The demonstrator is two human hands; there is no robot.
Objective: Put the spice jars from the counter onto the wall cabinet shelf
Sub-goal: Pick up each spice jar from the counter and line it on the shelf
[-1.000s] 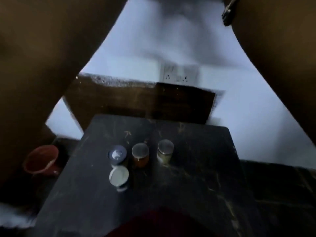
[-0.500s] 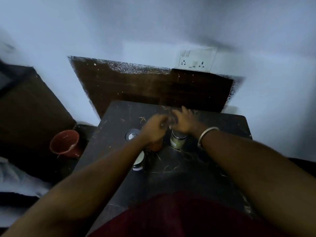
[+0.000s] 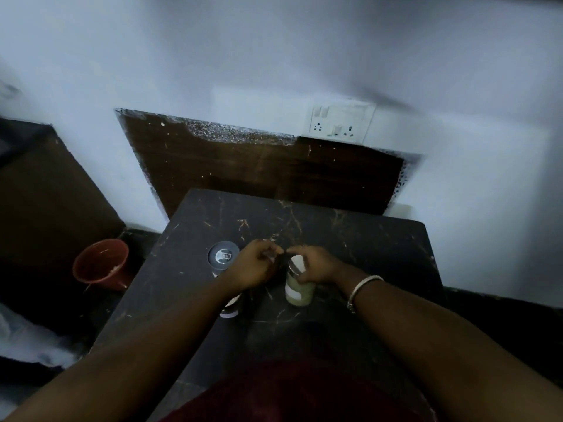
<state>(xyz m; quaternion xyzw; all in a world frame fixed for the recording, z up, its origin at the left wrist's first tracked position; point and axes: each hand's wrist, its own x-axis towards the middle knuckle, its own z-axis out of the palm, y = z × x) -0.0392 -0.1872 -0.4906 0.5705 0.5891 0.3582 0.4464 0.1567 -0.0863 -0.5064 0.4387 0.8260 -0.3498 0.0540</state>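
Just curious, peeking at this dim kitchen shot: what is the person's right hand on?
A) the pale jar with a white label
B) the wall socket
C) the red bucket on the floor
A: the right hand grips the top of the pale jar standing on the dark counter.

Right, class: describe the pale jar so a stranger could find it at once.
Start at the dark marble counter. Near its middle, under the right hand, stands the pale jar. Unlike the black-lidded jar further left, it shows light greenish contents.
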